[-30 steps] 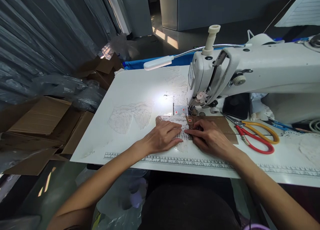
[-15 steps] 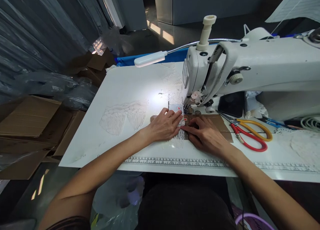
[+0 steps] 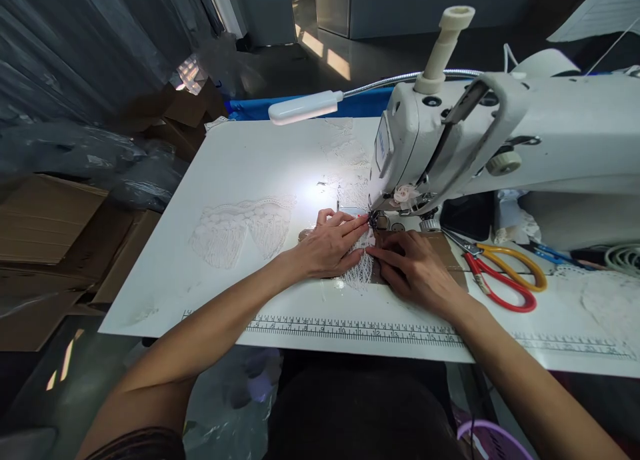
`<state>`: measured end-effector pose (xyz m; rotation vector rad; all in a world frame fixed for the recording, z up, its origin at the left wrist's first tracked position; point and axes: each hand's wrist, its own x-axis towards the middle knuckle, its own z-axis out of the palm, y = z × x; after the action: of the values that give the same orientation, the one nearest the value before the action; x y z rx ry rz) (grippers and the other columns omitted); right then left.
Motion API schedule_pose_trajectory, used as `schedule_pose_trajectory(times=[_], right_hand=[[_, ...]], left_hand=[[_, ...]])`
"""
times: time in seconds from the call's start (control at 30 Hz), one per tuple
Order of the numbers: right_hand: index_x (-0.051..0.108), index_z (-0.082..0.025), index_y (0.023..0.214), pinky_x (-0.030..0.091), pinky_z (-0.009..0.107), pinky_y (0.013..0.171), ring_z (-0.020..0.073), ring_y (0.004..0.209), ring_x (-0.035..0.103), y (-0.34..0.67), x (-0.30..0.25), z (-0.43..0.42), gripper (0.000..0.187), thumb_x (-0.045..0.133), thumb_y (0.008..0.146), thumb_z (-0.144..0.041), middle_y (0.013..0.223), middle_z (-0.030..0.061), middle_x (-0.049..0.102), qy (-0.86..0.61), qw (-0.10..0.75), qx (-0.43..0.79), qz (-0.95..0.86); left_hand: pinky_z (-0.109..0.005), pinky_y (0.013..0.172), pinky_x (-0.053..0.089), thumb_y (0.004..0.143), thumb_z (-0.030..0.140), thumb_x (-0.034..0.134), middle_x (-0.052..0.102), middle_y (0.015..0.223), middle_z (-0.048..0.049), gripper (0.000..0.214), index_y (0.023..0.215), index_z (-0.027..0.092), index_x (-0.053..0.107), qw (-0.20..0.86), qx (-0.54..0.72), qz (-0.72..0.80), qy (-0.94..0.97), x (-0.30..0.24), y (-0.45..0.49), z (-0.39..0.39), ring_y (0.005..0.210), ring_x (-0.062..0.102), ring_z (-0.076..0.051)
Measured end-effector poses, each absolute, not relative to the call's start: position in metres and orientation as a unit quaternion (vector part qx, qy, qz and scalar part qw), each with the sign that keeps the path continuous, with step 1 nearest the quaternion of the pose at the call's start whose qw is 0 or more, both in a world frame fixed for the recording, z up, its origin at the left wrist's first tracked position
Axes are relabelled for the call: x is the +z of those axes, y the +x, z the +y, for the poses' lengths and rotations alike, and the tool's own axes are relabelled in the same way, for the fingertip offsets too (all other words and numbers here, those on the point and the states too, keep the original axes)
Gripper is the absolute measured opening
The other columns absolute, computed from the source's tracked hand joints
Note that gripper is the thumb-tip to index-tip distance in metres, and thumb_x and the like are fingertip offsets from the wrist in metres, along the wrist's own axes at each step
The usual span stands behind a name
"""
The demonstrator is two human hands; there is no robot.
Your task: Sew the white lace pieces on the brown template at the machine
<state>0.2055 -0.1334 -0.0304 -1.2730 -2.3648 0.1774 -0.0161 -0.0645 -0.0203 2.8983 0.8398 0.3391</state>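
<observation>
A piece of white lace (image 3: 359, 273) lies under the needle end of the white sewing machine (image 3: 400, 133), its fringed part spreading toward me. My left hand (image 3: 330, 248) rests flat over the lace's left side, fingers stretched toward the presser foot (image 3: 373, 219). From the right, my right hand (image 3: 417, 268) meets the lace's edge with its index fingertip, the other fingers curled; it appears to pinch the edge, though the thumb tip is partly hidden. Brown board (image 3: 453, 250) shows beneath and beside the right hand.
Scissors (image 3: 505, 273) with red and orange handles lie right of my right hand. Another lace piece (image 3: 245, 230) is on the left of the white table (image 3: 155, 273). A lit lamp (image 3: 305, 108) hangs above. A printed ruler (image 3: 325, 328) runs along the front edge.
My view has shifted slightly, so the machine looks larger and farther right. My left fingers have slid closer to the presser foot, and more fringe shows between my hands.
</observation>
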Motion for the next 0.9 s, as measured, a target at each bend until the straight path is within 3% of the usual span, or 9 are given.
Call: schedule_pose_trajectory(times=[0.3, 0.5, 0.7, 0.9], right_hand=[[0.067, -0.026, 0.123, 0.047, 0.045, 0.08, 0.0287, 0.097, 0.054, 0.2056, -0.0355, -0.1335, 0.034, 0.053, 0.093, -0.022, 0.107, 0.0127, 0.059, -0.46, 0.242, 0.051, -0.853], [0.065, -0.026, 0.126, 0.047, 0.046, 0.081, 0.0285, 0.099, 0.053, 0.2067, -0.0344, -0.1333, 0.036, 0.052, 0.093, -0.021, 0.107, 0.0125, 0.057, -0.451, 0.245, 0.058, -0.856], [0.066, -0.027, 0.125, 0.046, 0.048, 0.08, 0.03, 0.099, 0.051, 0.2057, -0.0332, -0.1368, 0.037, 0.053, 0.091, -0.02, 0.111, 0.0136, 0.055, -0.474, 0.217, 0.038, -0.853], [0.067, -0.024, 0.124, 0.045, 0.047, 0.081, 0.0296, 0.098, 0.052, 0.2033, -0.0319, -0.1375, 0.035, 0.054, 0.091, -0.021, 0.111, 0.0146, 0.056, -0.487, 0.202, 0.029, -0.85]], left_hand=[[-0.054, 0.104, 0.03, 0.098, 0.034, 0.038, 0.045, 0.148, -0.015, 0.047, 0.139, 0.013, 0.046, 0.049, 0.13, 0.273, 0.952, -0.0252, -0.0155, -0.0631, 0.126, 0.045, -0.03], [-0.054, 0.107, 0.028, 0.099, 0.034, 0.037, 0.048, 0.144, -0.0176, 0.045, 0.132, 0.008, 0.052, 0.011, 0.144, 0.287, 0.947, -0.0227, -0.0123, -0.0703, 0.129, 0.044, -0.031], [-0.048, 0.101, 0.032, 0.1, 0.027, 0.036, 0.068, 0.115, -0.0074, 0.033, 0.114, 0.016, 0.064, -0.001, 0.178, 0.243, 0.954, -0.0202, -0.0115, -0.0702, 0.097, 0.06, -0.022], [-0.046, 0.096, 0.036, 0.1, 0.029, 0.038, 0.067, 0.117, -0.0058, 0.033, 0.114, 0.016, 0.065, -0.018, 0.166, 0.231, 0.958, -0.0157, -0.0128, -0.0648, 0.088, 0.06, -0.02]])
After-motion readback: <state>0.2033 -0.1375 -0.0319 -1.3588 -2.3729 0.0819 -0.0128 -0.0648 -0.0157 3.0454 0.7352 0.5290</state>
